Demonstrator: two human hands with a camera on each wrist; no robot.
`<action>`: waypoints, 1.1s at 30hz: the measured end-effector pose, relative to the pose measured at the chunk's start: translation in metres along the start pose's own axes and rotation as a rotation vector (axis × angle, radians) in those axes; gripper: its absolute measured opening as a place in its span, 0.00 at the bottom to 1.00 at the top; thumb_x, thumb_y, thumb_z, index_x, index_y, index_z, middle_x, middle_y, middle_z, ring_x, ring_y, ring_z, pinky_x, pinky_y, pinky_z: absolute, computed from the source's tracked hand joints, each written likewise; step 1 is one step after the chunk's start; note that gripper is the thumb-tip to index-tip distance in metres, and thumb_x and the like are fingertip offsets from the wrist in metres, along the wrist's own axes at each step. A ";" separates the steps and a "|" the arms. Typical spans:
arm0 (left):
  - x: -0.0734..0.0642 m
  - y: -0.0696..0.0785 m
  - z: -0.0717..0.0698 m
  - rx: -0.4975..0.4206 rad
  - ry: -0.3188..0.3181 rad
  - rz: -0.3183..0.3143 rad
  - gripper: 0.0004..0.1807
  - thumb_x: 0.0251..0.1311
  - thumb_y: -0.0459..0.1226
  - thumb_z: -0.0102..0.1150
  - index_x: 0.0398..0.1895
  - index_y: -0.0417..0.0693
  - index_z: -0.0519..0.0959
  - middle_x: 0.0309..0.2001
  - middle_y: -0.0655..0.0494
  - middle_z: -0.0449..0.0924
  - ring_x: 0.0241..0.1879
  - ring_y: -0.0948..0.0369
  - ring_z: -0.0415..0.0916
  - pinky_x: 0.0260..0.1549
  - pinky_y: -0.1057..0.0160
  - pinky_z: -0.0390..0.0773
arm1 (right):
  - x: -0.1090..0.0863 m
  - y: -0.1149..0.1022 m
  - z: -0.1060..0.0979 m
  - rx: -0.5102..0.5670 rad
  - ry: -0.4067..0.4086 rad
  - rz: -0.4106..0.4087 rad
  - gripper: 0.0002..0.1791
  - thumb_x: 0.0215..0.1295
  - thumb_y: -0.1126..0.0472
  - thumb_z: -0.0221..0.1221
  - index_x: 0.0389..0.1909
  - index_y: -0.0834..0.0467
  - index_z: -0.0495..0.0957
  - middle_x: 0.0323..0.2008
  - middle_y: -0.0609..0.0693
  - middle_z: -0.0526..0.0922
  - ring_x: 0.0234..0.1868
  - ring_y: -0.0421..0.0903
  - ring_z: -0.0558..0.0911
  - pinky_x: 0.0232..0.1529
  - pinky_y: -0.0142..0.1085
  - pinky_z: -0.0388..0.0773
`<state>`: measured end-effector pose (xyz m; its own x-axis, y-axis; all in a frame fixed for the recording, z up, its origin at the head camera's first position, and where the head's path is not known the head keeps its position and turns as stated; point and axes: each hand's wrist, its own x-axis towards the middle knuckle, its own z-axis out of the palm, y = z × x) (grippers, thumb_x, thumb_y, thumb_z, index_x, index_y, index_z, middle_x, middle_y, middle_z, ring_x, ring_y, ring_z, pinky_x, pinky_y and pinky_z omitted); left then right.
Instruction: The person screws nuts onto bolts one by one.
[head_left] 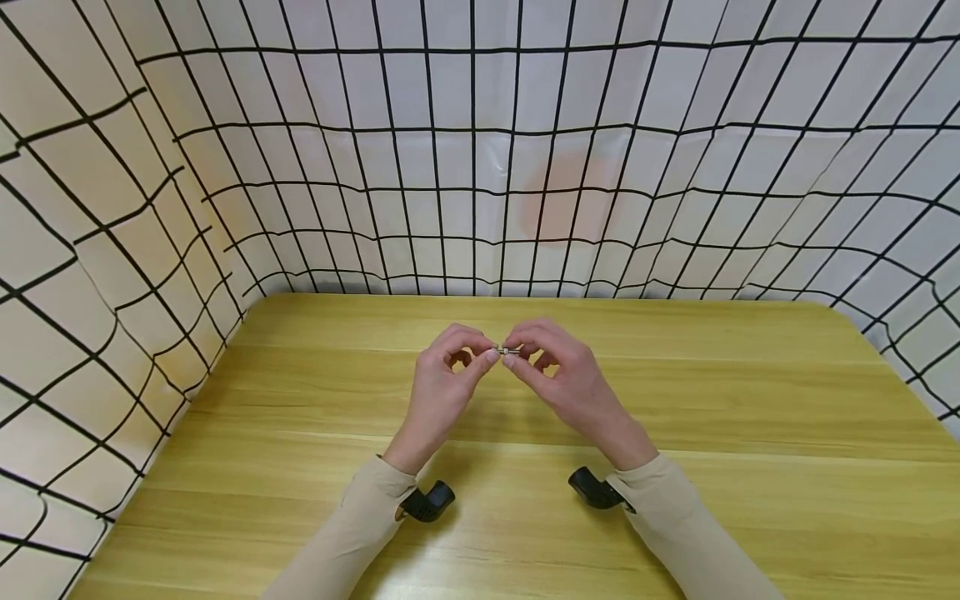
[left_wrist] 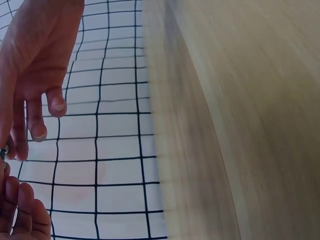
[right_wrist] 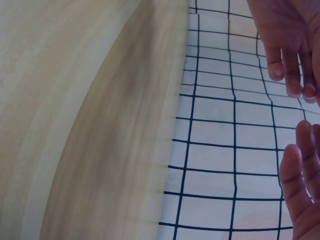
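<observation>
A small, thin metal piece (head_left: 507, 351), bolt-like with a thicker collar around its middle, is held level above the table in the head view. My left hand (head_left: 444, 372) pinches its left end between thumb and fingertips. From the other side my right hand (head_left: 558, 375) pinches the right end in the same way, so the fingertips nearly meet. In the left wrist view only a sliver of the metal piece (left_wrist: 4, 152) shows at the left edge among the fingers. The right wrist view shows fingers of both hands, with the piece out of sight.
The wooden table (head_left: 750, 400) spreads beneath both hands. White walls with a black grid (head_left: 480, 158) enclose its back and sides. A black wrist device (head_left: 429, 502) sits at the left cuff, another black device (head_left: 595, 488) at the right cuff.
</observation>
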<state>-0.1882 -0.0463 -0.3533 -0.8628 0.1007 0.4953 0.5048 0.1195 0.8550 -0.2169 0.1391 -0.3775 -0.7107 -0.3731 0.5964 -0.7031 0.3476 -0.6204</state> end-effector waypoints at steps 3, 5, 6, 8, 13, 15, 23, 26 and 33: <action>-0.001 0.000 0.000 -0.003 -0.006 0.002 0.04 0.62 0.27 0.63 0.33 0.31 0.81 0.35 0.44 0.78 0.37 0.57 0.72 0.39 0.54 0.70 | 0.000 -0.001 0.001 -0.003 -0.010 0.006 0.03 0.69 0.63 0.61 0.39 0.52 0.80 0.40 0.43 0.80 0.37 0.40 0.77 0.32 0.35 0.76; -0.001 -0.001 0.001 -0.006 -0.012 0.000 0.03 0.61 0.27 0.64 0.33 0.32 0.81 0.35 0.45 0.78 0.37 0.56 0.72 0.39 0.54 0.70 | 0.000 -0.001 0.001 -0.006 -0.015 0.010 0.03 0.70 0.63 0.59 0.38 0.51 0.80 0.37 0.41 0.79 0.36 0.40 0.76 0.32 0.36 0.75; -0.001 -0.001 0.001 -0.006 -0.015 0.000 0.03 0.61 0.27 0.64 0.33 0.32 0.81 0.35 0.45 0.78 0.37 0.56 0.72 0.39 0.55 0.70 | 0.000 0.000 0.001 -0.007 -0.017 0.014 0.04 0.71 0.62 0.58 0.37 0.51 0.80 0.36 0.41 0.79 0.35 0.40 0.76 0.32 0.36 0.74; -0.001 -0.001 0.001 -0.008 -0.019 0.000 0.03 0.61 0.27 0.64 0.33 0.33 0.81 0.35 0.45 0.78 0.38 0.56 0.72 0.39 0.58 0.69 | -0.001 0.000 0.001 -0.007 -0.019 0.032 0.04 0.72 0.62 0.58 0.37 0.50 0.80 0.34 0.41 0.78 0.34 0.40 0.76 0.32 0.37 0.74; -0.001 0.000 0.001 -0.008 -0.015 -0.001 0.03 0.61 0.27 0.63 0.33 0.32 0.81 0.35 0.44 0.78 0.38 0.57 0.72 0.39 0.61 0.69 | -0.003 -0.002 0.000 0.005 -0.032 0.108 0.07 0.74 0.58 0.55 0.39 0.50 0.82 0.33 0.38 0.79 0.35 0.39 0.77 0.34 0.39 0.74; -0.001 0.000 0.001 -0.006 -0.007 -0.004 0.03 0.62 0.27 0.63 0.33 0.31 0.81 0.35 0.44 0.78 0.38 0.57 0.72 0.39 0.60 0.69 | -0.003 -0.003 0.000 0.011 -0.038 0.124 0.07 0.74 0.57 0.56 0.43 0.51 0.82 0.37 0.40 0.81 0.37 0.39 0.78 0.35 0.38 0.75; 0.000 0.001 0.000 -0.008 0.006 -0.017 0.04 0.62 0.27 0.62 0.34 0.30 0.81 0.36 0.42 0.78 0.37 0.58 0.72 0.39 0.57 0.69 | 0.000 0.000 0.002 0.029 0.005 -0.002 0.16 0.62 0.68 0.66 0.50 0.55 0.78 0.48 0.48 0.78 0.36 0.42 0.80 0.31 0.36 0.78; 0.000 0.001 -0.001 -0.004 -0.001 -0.020 0.05 0.62 0.27 0.62 0.34 0.30 0.80 0.36 0.43 0.78 0.38 0.58 0.72 0.39 0.58 0.70 | 0.000 0.001 0.003 0.040 0.017 -0.027 0.14 0.61 0.70 0.66 0.47 0.56 0.78 0.46 0.49 0.78 0.36 0.43 0.80 0.30 0.36 0.78; 0.001 0.001 -0.001 0.004 -0.007 -0.027 0.04 0.62 0.26 0.62 0.34 0.30 0.80 0.35 0.43 0.78 0.37 0.59 0.71 0.39 0.60 0.70 | 0.001 -0.002 0.001 0.010 0.006 0.005 0.11 0.63 0.66 0.65 0.45 0.55 0.79 0.46 0.45 0.78 0.38 0.41 0.79 0.31 0.35 0.77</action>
<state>-0.1881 -0.0472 -0.3520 -0.8759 0.1039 0.4712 0.4815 0.1267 0.8672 -0.2162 0.1372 -0.3769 -0.7142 -0.3666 0.5963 -0.6995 0.3410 -0.6281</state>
